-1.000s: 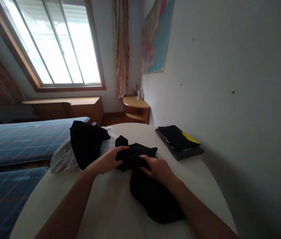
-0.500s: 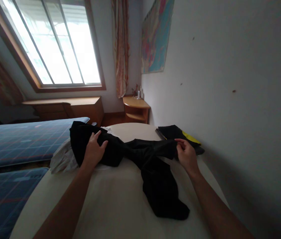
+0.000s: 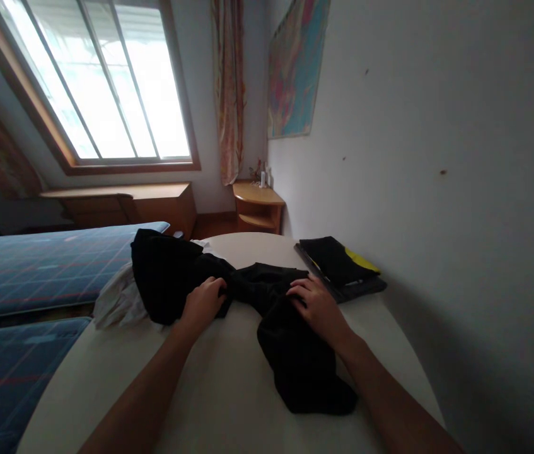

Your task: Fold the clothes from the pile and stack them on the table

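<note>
A twisted black garment (image 3: 304, 362) lies across a round cream table (image 3: 229, 384). Its left part is bunched into a heap, the middle is narrow and twisted, and a wide piece hangs toward me on the right. My left hand (image 3: 204, 302) is closed on the cloth at the heap's right side, fingers curled into it. Just right of the twist, my right hand (image 3: 321, 309) has its bent fingers over the cloth, gripping near its upper edge; the fingertips are partly hidden. Whether the garment is trousers or a top I cannot tell.
Folded black-and-yellow clothing (image 3: 342, 261) rests at the table's right edge by the wall. Crumpled whitish cloth (image 3: 118, 302) sits under the heap on the left. Blue plaid mattresses (image 3: 58, 265) stand left of the table, and a corner shelf (image 3: 260, 194) is beyond it.
My right hand has moved left and inward, and the garment's right end has come in with it. My left hand has slid right and toward me, its fingers now curled.
</note>
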Motion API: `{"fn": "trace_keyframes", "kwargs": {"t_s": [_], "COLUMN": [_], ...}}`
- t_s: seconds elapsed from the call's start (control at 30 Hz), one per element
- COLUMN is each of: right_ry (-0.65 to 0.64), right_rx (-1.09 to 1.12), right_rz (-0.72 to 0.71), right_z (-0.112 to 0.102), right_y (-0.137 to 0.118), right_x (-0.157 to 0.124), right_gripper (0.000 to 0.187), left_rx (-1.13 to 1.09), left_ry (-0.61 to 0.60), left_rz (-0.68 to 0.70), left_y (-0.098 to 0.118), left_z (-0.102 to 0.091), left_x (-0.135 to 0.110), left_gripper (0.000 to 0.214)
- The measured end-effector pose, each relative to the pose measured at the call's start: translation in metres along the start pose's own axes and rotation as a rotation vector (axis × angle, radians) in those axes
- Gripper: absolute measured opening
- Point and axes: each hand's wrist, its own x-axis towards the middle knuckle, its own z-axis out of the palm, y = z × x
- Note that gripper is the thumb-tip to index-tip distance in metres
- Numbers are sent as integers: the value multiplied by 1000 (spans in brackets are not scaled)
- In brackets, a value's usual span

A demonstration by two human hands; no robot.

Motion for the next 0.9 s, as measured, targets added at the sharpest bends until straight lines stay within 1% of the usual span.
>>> {"fn": "trace_keyframes", "kwargs": {"t_s": [0.07, 0.17, 0.27, 0.33, 0.4, 0.47, 0.53, 0.6, 0.67, 0.77, 0.83, 0.9], "right_ry": [37, 181, 360, 441, 456, 434, 418, 419, 405, 322, 239, 159], "right_rx": [35, 71, 43, 21, 6, -14, -51, -111, -170, -195, -177, -154], "right_rz": [14, 82, 196, 273, 307, 276, 225, 204, 196, 154, 116, 85], "right_z": [-2, -12, -24, -29, -31, -30, -26, -23, -20, -17, -14, -10], "right_y": [5, 19, 38, 49, 58, 63, 64, 62, 55, 37, 24, 13], "right_x": [2, 3, 1, 0, -1, -2, -2, -2, -1, -1, -1, -1], "right_gripper": [16, 16, 18, 21, 24, 25, 29, 35, 38, 38, 35, 32], "left_rx": [6, -7, -20, -40, -73, -93, -74, -25, 9, -9, -33, -56], "left_ry": [14, 106, 280, 411, 493, 506, 500, 470, 361, 101, -9, -53], "left_rz": [-18, -50, -139, -223, -284, -288, -251, -211, -208, -206, -173, -137], "left_y": [-3, -8, -18, -27, -34, -37, -33, -23, -10, 7, 14, 16], "left_z": [-1, -10, -27, -39, -46, -47, -45, -42, -40, -35, -29, -20], "left_x": [2, 7, 11, 13, 14, 15, 15, 13, 10, 5, 2, -1], "left_gripper": [14, 15, 17, 18, 18, 20, 21, 22, 19, 20, 29, 47]}}
